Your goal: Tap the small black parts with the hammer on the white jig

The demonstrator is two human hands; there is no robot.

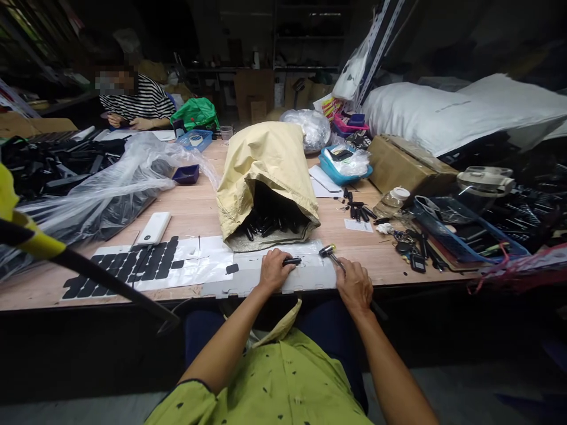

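One small hammer [330, 252] is held in the right hand [357, 284], which is curled around its handle. One black, rod-shaped piece [293, 261] is pinched by the left hand [274, 269] over one flat, pale board [312, 280] at the near edge of the wooden table [188, 206]. Both arms are stretched forward. One big, wrinkled yellow sack [268, 154] is set just beyond, its mouth turned near; many shiny black pieces [266, 225] are seen inside, too jumbled to count.

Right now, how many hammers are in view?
1: the hammer, held in the right hand, its head near the black piece in the left hand. Others may be hidden.
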